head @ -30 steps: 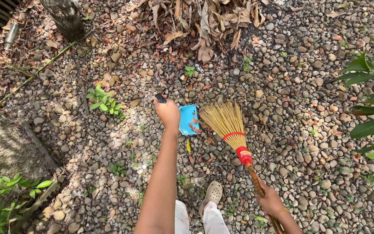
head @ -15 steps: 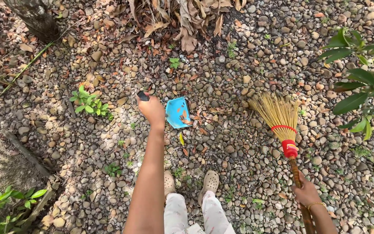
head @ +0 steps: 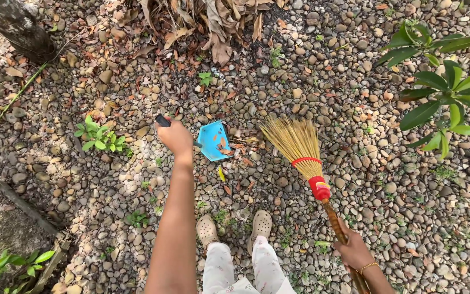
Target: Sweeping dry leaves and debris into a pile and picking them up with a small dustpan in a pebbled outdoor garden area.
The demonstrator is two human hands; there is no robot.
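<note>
Pebbled ground, leaf-strewn. Left hand, fingers clamped on the dark handle of a blue plastic dustpan at frame centre: light, rigid. Right hand grips the straw broom by its wooden handle, lower right; bristles springy.

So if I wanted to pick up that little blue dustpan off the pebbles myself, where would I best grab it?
Probably by its dark handle, which sticks out up and to the left of the blue dustpan. That is where the left hand holds it. Come from the left, handle side: the pan's open mouth faces right toward the broom and has dry leaves in it, so keep it level.
</note>
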